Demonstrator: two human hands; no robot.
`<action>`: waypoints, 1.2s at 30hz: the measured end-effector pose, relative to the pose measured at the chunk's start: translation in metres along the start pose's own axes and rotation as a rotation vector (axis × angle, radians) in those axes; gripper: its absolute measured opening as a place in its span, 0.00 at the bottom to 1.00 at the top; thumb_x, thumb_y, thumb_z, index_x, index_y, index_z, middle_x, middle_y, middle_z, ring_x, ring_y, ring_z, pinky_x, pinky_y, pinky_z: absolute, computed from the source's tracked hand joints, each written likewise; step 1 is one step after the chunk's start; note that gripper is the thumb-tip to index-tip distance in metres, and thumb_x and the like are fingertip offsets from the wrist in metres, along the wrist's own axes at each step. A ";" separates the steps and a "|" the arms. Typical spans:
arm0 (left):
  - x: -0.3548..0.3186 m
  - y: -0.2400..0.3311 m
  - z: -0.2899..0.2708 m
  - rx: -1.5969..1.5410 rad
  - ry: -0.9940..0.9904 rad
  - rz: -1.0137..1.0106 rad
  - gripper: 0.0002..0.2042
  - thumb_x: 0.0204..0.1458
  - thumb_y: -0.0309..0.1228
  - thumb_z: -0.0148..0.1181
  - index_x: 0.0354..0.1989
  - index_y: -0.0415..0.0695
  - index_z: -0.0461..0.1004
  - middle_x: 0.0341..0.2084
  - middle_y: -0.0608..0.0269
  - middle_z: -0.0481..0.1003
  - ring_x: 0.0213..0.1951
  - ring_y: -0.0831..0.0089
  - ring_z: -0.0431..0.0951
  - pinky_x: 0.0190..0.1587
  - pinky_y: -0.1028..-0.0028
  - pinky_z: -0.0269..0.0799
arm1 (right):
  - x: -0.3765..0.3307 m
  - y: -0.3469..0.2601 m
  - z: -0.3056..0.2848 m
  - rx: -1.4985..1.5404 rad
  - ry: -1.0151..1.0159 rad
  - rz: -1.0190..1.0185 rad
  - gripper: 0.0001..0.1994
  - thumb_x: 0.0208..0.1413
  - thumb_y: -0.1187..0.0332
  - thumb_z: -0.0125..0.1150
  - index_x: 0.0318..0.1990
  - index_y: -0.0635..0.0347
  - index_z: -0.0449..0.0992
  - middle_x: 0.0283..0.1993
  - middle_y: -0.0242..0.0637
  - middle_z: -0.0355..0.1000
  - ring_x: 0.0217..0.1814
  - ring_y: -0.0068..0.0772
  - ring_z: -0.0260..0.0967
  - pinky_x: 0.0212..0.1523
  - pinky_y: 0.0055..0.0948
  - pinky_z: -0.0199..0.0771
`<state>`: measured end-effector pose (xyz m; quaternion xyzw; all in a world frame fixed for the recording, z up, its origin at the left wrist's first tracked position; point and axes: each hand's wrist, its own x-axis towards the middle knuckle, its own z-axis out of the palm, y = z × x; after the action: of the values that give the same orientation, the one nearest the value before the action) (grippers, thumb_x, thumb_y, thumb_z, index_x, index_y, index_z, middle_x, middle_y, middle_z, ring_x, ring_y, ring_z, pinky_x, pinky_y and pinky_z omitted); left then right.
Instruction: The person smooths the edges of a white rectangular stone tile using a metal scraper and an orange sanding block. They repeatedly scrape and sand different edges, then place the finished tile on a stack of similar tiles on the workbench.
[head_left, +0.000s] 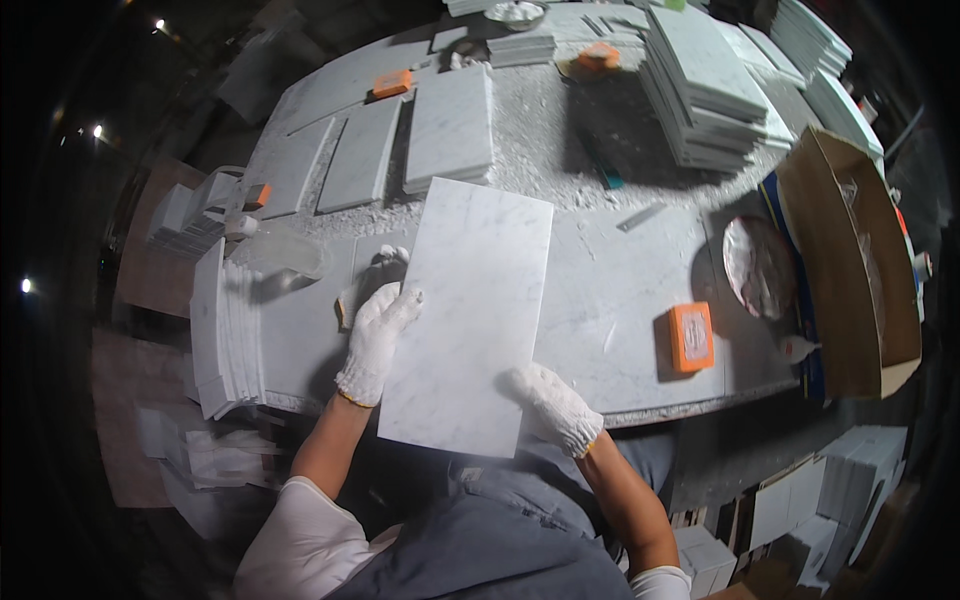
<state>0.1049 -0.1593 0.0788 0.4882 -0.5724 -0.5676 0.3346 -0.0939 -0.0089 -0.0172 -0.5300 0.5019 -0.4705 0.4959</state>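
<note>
Grey-blue workwear (490,540) covers the lap nearest the camera, with short white sleeves (300,540) at seven and five o'clock. Just above it, at the centre of the dial, a rectangular white marble tile (470,310) with faint grey veining is held up over the near edge of the counter (640,275), its top leaning slightly toward one o'clock. The hands are apart, both in white knit gloves. The left hand (378,335) is clamped on the tile's nine o'clock edge, thumb on the face; the right hand (555,405), fingertips blurred, touches the face near the edge at four o'clock — whether it grips or only presses, I cannot tell.

Around them, the counter is strewn with pale dust and chips, thickest toward twelve o'clock. More flat marble tiles (362,155) lie between ten and twelve, and a tall tile stack (700,90) stands between one and two. A green-ended tool (605,172) lies short of that stack. At three o'clock are a round dish (757,268) and an open cardboard box (830,265), with an orange block (692,337) just below them — nearer the tile. Upright tiles (225,330) stand at nine.
</note>
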 end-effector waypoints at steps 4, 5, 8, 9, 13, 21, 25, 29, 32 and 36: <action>0.027 -0.020 0.009 -0.146 0.021 -0.070 0.14 0.64 0.34 0.60 0.50 0.36 0.75 0.39 0.70 0.76 0.42 0.84 0.73 0.48 0.82 0.68 | 0.042 -0.019 -0.024 -0.738 -0.123 -0.020 0.15 0.60 0.65 0.64 0.50 0.62 0.75 0.42 0.36 0.77 0.44 0.36 0.75 0.44 0.35 0.76; 0.034 -0.026 0.016 -0.171 0.012 -0.071 0.16 0.64 0.34 0.60 0.52 0.35 0.74 0.41 0.69 0.77 0.43 0.83 0.73 0.49 0.81 0.68 | 0.051 -0.021 -0.025 -0.133 0.039 0.356 0.16 0.60 0.62 0.65 0.50 0.61 0.76 0.41 0.33 0.77 0.42 0.30 0.73 0.42 0.31 0.74; 0.061 -0.045 0.036 -0.207 0.026 -0.076 0.22 0.63 0.37 0.61 0.57 0.31 0.71 0.46 0.63 0.77 0.49 0.79 0.73 0.53 0.79 0.68 | 0.070 -0.023 -0.037 0.435 0.546 0.534 0.18 0.62 0.56 0.65 0.51 0.60 0.78 0.42 0.27 0.76 0.40 0.18 0.69 0.41 0.24 0.69; 0.071 -0.050 0.043 -0.221 0.029 -0.084 0.23 0.63 0.37 0.61 0.58 0.31 0.71 0.47 0.63 0.77 0.50 0.78 0.73 0.54 0.79 0.68 | 0.077 -0.023 -0.046 0.380 0.608 0.552 0.21 0.63 0.55 0.64 0.54 0.63 0.77 0.43 0.26 0.75 0.41 0.18 0.68 0.43 0.23 0.68; 0.100 -0.060 0.065 -0.107 0.051 -0.001 0.24 0.64 0.41 0.59 0.63 0.38 0.69 0.49 0.56 0.78 0.50 0.74 0.76 0.54 0.74 0.70 | 0.118 -0.027 -0.099 0.181 0.663 0.349 0.25 0.70 0.50 0.48 0.58 0.66 0.74 0.51 0.37 0.74 0.52 0.30 0.68 0.55 0.32 0.68; 0.110 -0.062 0.113 -0.329 -0.023 -0.286 0.17 0.66 0.45 0.54 0.46 0.43 0.77 0.39 0.57 0.77 0.25 0.74 0.79 0.33 0.74 0.77 | 0.231 -0.035 -0.201 -0.050 0.617 0.433 0.27 0.69 0.45 0.47 0.53 0.64 0.76 0.42 0.37 0.73 0.44 0.30 0.67 0.48 0.37 0.69; 0.113 -0.069 0.116 0.059 -0.118 0.223 0.13 0.64 0.40 0.56 0.41 0.43 0.77 0.23 0.63 0.77 0.22 0.76 0.78 0.29 0.73 0.75 | 0.275 -0.024 -0.215 -0.049 0.725 0.518 0.29 0.68 0.43 0.48 0.57 0.62 0.76 0.44 0.37 0.75 0.45 0.29 0.69 0.50 0.33 0.69; 0.114 -0.073 0.114 0.161 -0.100 0.472 0.08 0.63 0.33 0.56 0.42 0.43 0.78 0.24 0.60 0.79 0.25 0.70 0.80 0.32 0.72 0.76 | 0.318 -0.013 -0.231 -0.087 0.685 0.502 0.29 0.67 0.42 0.48 0.56 0.61 0.77 0.42 0.35 0.75 0.43 0.28 0.69 0.49 0.32 0.70; 0.116 -0.069 0.112 0.197 -0.165 0.396 0.07 0.62 0.32 0.57 0.40 0.44 0.79 0.28 0.58 0.81 0.29 0.62 0.83 0.32 0.69 0.77 | 0.343 -0.003 -0.239 -0.052 0.625 0.467 0.27 0.67 0.41 0.48 0.48 0.59 0.78 0.35 0.30 0.72 0.37 0.25 0.67 0.42 0.30 0.70; 0.120 -0.061 0.107 0.280 -0.261 0.370 0.06 0.59 0.30 0.60 0.42 0.46 0.78 0.22 0.65 0.81 0.23 0.67 0.83 0.27 0.71 0.77 | 0.371 0.010 -0.241 -0.057 0.582 0.450 0.29 0.67 0.40 0.47 0.51 0.59 0.77 0.36 0.30 0.72 0.37 0.24 0.67 0.41 0.30 0.71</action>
<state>-0.0202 -0.2295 -0.0156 0.3397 -0.7630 -0.4702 0.2852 -0.3146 -0.3919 -0.0107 -0.2637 0.7388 -0.4665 0.4087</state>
